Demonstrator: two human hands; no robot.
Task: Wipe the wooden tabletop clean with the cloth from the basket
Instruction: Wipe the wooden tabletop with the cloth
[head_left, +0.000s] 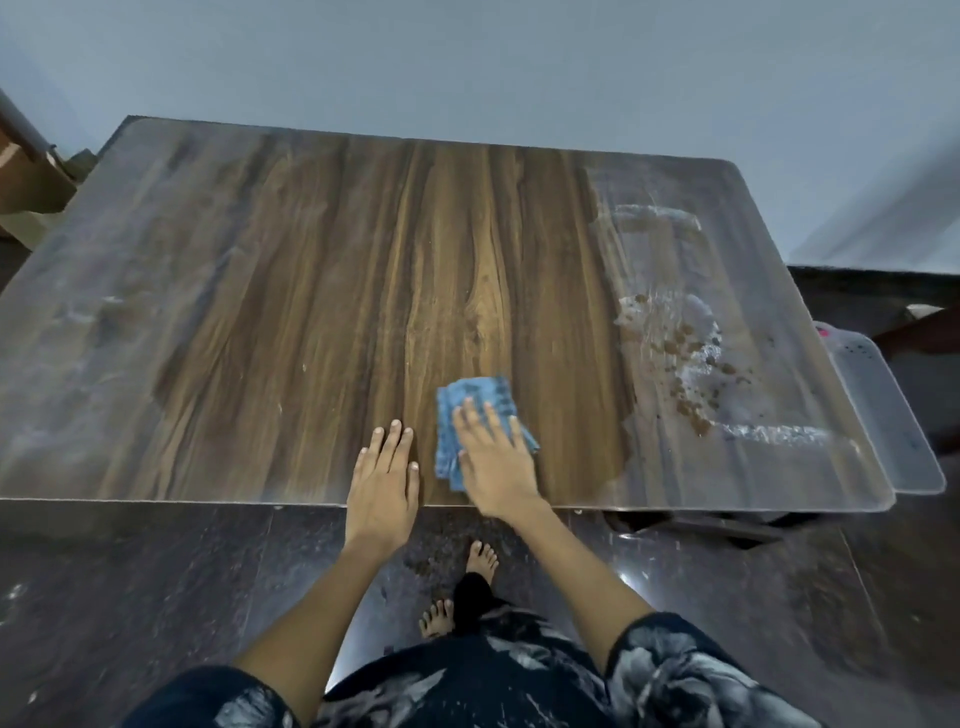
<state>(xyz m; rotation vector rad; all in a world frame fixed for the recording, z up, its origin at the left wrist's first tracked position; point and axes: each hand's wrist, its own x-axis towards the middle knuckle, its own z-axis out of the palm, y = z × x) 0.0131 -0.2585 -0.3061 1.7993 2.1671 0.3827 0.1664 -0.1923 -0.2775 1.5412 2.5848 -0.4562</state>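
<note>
The wooden tabletop (322, 291) fills the middle of the head view. A blue cloth (470, 400) lies flat on it near the front edge. My right hand (493, 457) presses flat on the cloth, fingers spread over its lower half. My left hand (384, 473) rests flat on the bare wood just left of the cloth, holding nothing. The middle band of the table looks clean and brown. Its left part and right part are grey with dust, and brown spots with white smears (685, 364) sit at the right.
A translucent white basket (883, 415) stands beside the table's right edge, low down. Cardboard boxes (31, 187) sit at the far left. A pale wall runs behind the table. My bare feet (480, 558) stand on the dark floor under the front edge.
</note>
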